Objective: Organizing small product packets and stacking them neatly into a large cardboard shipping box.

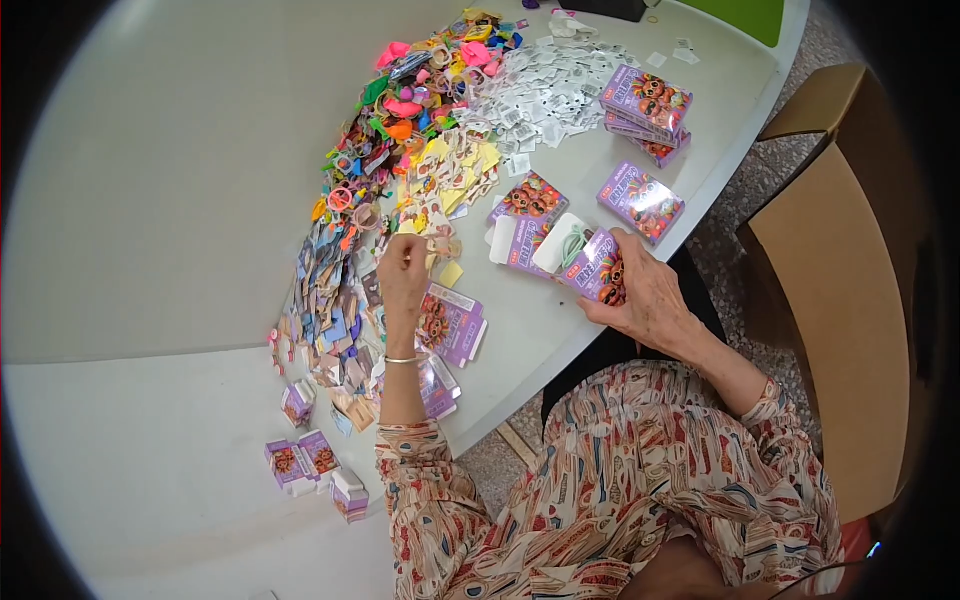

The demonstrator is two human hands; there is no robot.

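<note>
Leftward — seemingly tilted — box [597,268] juts from right grip [648,297].

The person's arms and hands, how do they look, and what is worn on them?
The left hand and right hand wear no gloves. A thin, pale bangle circles the left wrist. Loose sleeves carry a busy pattern of cream, red, blue and brown.

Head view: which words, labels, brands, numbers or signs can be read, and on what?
I'm not copying printed wording, only saying where it stands.
Purple box in the right hand: large pale lettering on the front.
Stack of purple boxes: similar lettering on top.
Flat purple cartons: smaller print unreadable.
White packets: marks too small to read.
Yellow cards: any print likewise.
</note>
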